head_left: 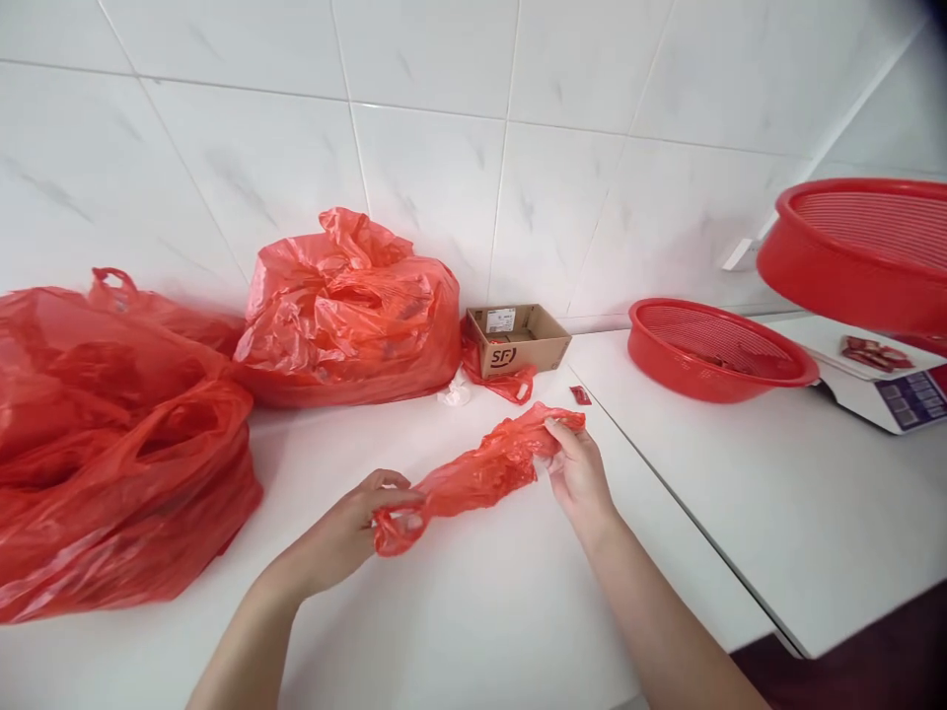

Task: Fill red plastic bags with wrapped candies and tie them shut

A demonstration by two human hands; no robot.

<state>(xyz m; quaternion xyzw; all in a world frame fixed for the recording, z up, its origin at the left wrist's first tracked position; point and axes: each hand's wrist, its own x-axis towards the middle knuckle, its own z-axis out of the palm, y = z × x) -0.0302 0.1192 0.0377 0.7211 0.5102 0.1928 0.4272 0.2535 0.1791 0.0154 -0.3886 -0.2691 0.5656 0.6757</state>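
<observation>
A crumpled red plastic bag (480, 473) is stretched between both my hands just above the white table (459, 611). My left hand (351, 528) is closed on the bag's lower left end, fingers curled round it. My right hand (577, 468) pinches the upper right end, near the table's right edge.
Large stuffed red bags lie at the left (110, 444) and at the back (347, 311). A small cardboard box (522, 340) stands by the tiled wall. On the right table are a red basket (717, 350), a scale (888, 390) and another red basket (865, 251) above it.
</observation>
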